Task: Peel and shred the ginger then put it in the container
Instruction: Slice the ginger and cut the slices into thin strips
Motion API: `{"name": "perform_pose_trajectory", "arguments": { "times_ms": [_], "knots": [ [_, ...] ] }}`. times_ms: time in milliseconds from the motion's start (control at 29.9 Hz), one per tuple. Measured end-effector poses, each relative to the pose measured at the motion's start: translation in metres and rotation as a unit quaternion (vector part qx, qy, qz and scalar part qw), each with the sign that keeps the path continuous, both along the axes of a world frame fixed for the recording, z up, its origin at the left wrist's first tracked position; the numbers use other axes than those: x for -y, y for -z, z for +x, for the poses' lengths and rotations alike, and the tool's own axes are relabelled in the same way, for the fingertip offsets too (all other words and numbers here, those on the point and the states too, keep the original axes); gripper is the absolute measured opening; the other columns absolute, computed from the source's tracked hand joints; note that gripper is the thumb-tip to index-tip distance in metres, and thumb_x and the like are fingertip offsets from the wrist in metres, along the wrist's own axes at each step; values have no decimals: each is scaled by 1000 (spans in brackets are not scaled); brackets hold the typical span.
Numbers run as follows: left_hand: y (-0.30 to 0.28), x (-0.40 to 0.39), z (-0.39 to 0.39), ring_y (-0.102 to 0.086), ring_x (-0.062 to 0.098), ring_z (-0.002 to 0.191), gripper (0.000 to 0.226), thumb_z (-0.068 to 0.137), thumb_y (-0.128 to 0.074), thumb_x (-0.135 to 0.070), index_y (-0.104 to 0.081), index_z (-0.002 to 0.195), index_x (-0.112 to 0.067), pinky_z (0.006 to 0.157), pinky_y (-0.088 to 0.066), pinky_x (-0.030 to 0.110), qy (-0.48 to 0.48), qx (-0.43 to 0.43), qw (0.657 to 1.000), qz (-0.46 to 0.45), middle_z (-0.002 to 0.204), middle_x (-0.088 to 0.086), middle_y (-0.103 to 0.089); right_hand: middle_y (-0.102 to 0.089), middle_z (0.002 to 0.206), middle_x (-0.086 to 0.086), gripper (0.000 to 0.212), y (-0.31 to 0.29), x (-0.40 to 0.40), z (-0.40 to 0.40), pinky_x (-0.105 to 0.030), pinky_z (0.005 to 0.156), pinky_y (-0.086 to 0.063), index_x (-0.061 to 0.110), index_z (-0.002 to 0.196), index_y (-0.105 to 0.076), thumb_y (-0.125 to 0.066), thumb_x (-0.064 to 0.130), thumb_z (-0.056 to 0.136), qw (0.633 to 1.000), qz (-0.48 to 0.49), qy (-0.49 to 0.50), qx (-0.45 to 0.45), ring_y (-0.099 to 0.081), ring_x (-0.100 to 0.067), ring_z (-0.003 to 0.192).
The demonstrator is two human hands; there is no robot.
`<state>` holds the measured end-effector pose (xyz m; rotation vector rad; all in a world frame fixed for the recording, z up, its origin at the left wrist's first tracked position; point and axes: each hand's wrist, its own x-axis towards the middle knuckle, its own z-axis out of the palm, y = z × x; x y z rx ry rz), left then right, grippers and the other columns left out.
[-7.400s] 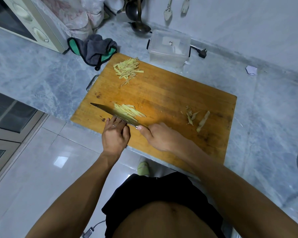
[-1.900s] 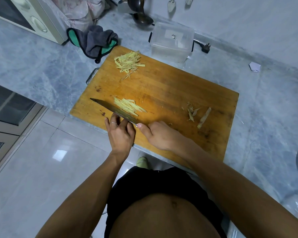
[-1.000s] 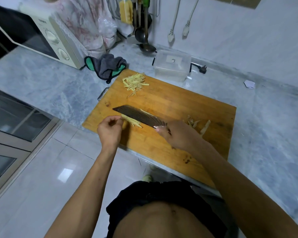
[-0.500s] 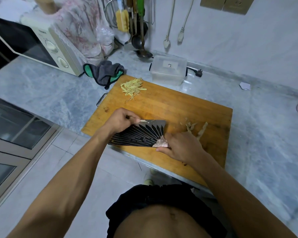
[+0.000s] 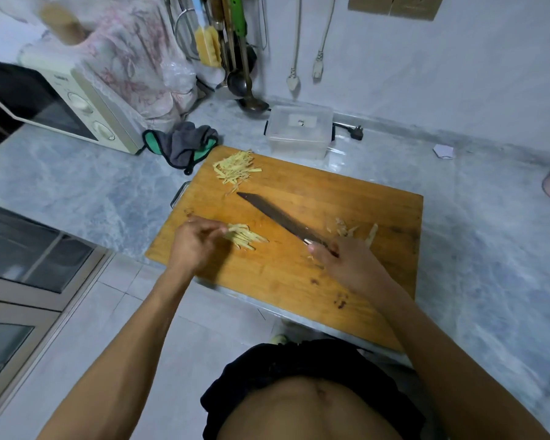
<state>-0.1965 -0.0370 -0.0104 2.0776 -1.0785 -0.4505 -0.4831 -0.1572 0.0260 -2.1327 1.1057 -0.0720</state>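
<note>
The right hand is gripping the knife, blade angled aside so the left hand, fingers loosely curled, is gathering shreds at its fingertips; the container is waiting beyond both.

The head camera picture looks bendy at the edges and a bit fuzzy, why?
Head view: the wide-angle lens curves the cream microwave oven and grey marble counter near the edges; the left hand looks slightly smeared beside the sharper dark kitchen knife; soft, dim light, faint shadows on the wooden cutting board.
</note>
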Motion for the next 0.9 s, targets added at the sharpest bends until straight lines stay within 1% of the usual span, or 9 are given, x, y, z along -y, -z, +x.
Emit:
{"name": "perform_pose_trajectory", "arguments": {
  "times_ms": [134,200,301,401,501,635,735,802,902],
  "knots": [
    [14,21,8,-59,15,105,18,81,-75,-6,-78,88,-21,97,-47,31,146,88,978,124,109,0,-67,-40,57,-4,57,2,7,7,-31,53,-31,15,64,-40,-46,62,96,999,27,30,9,-42,-17,50],
    [13,29,12,-56,24,115,26,81,-74,-8,-74,104,-20,98,-46,34,177,128,957,189,124,4,-60,-43,60,-8,57,1,9,9,-31,54,-31,14,66,-43,-47,62,95,999,33,36,22,-44,-21,53],
    [12,38,21,-49,26,125,61,80,-75,-12,-54,136,-24,105,-41,30,234,125,936,233,147,7,-36,-45,61,-10,55,3,10,9,-31,54,-31,14,67,-45,-47,61,96,998,35,34,36,-44,-22,54],
    [9,47,29,-44,26,127,80,82,-76,-15,-39,147,-40,108,-40,36,294,135,903,284,146,4,-32,-45,61,-10,57,6,12,9,-31,53,-32,14,66,-45,-47,62,95,998,39,33,44,-45,-22,53],
    [6,53,29,-51,25,117,67,80,-79,-18,-52,138,-36,104,-42,33,323,127,891,294,126,-4,-34,-44,60,-8,56,7,14,10,-31,52,-33,14,66,-43,-49,60,96,997,48,42,41,-46,-20,53],
    [9,54,18,-48,27,131,45,84,-73,-21,-58,126,-29,106,-41,31,329,164,879,304,148,8,-36,-47,60,-7,55,4,22,13,-31,52,-35,14,65,-43,-49,58,97,998,53,37,27,-51,-23,54],
    [14,51,11,-48,30,132,45,89,-66,-19,-57,133,-22,105,-40,29,275,167,906,277,150,11,-40,-57,65,-17,57,3,29,18,-41,58,-46,13,67,-47,-47,61,96,998,58,31,20,-63,-35,66],
    [15,51,10,-57,33,113,33,87,-67,-15,-63,120,-16,88,-45,29,222,150,937,224,125,10,-56,-58,66,-16,57,2,34,22,-44,63,-51,13,67,-46,-45,62,96,998,62,27,8,-65,-36,71],
    [12,53,14,-56,29,85,14,86,-69,-10,-61,93,-18,65,-32,29,106,92,976,165,92,5,-55,-57,63,-10,59,1,42,27,-39,59,-47,14,66,-45,-44,66,94,997,68,20,7,-64,-33,62]
  ]
}}
